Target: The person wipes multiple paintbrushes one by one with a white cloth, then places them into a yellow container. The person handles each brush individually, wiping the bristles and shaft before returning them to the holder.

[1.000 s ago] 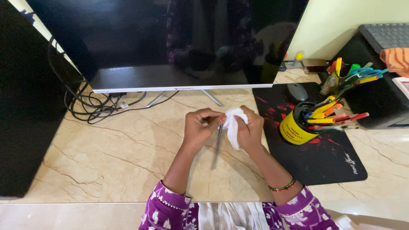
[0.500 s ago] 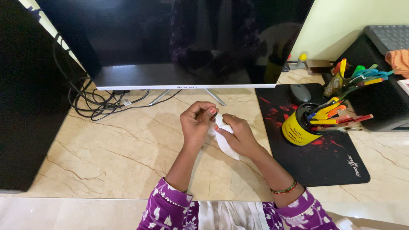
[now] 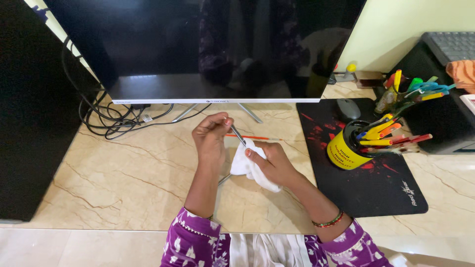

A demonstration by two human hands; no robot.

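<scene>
Two hands over the tabletop (image 3: 123, 173), both busy. Left hand (image 3: 212, 138) closed, fingertips pinching the top end of a thin grey pen (image 3: 238, 135). Pen runs diagonally down from the left fingertips into a white cloth (image 3: 247, 165); what looks like its lower end pokes out below the left hand, just above the tabletop. Right hand (image 3: 272, 163) closed around the cloth, thumb on top, cloth wrapped round the pen's middle. Cloth hangs out below and to the left of the right hand. Hands nearly touching, left slightly farther from the body than the right.

Orange pencil (image 3: 252, 137) lies flat on the tabletop just beyond the right hand, behind the pen. Monitor (image 3: 208, 49) stands beyond both hands, screen dark, thin metal stand legs under it. Cable tangle (image 3: 111, 121) well off to the left of the left hand. Black mouse pad (image 3: 376, 183) with red marks just right of the right hand. On it: yellow pen cup (image 3: 346, 148) tipped toward the right, full of pens and pencils, near the right hand; grey mouse (image 3: 348, 109) farther back. Keyboard (image 3: 452, 44) well apart at far right, up on a black box. Beaded bracelet (image 3: 327, 219) on the right wrist. Purple floral sleeves on both arms.
</scene>
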